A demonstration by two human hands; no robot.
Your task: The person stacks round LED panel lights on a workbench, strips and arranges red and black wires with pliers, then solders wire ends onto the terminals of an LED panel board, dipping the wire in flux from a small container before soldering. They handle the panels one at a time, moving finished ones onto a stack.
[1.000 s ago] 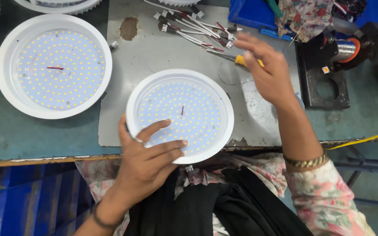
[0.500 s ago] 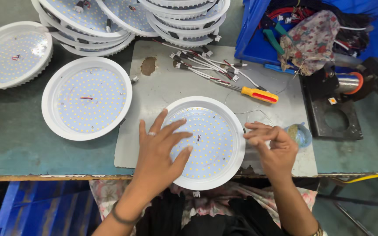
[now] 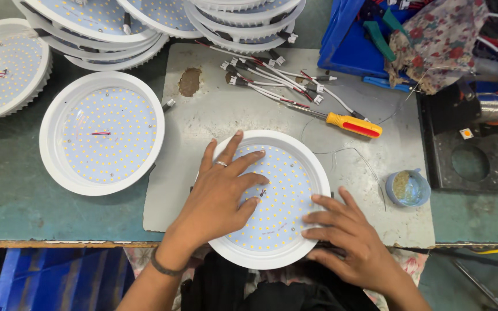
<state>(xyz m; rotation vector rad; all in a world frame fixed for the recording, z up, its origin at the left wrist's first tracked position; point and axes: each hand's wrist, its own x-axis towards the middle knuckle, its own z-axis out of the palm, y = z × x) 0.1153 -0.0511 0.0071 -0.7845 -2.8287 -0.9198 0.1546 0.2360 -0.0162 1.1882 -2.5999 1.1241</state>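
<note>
A round white LED light panel (image 3: 286, 173) lies on the grey mat at the table's near edge, dotted with small yellow diodes and a short red wire at its centre. My left hand (image 3: 220, 193) rests flat on its left half, fingers spread, a ring on one finger. My right hand (image 3: 350, 236) lies flat on the panel's lower right rim, fingers apart. Neither hand holds anything.
A second LED panel (image 3: 102, 132) sits to the left, with more stacked behind (image 3: 145, 23) and another at far left (image 3: 4, 66). A yellow-handled screwdriver (image 3: 354, 125), a bundle of wires with connectors (image 3: 272, 78), a small blue cup (image 3: 408, 188), a black fixture (image 3: 471, 161) and a blue bin (image 3: 355, 55) lie beyond.
My right hand came away from the screwdriver and settled on the panel's lower right rim. My left hand slid further onto the panel face. The view shifted down and left.
</note>
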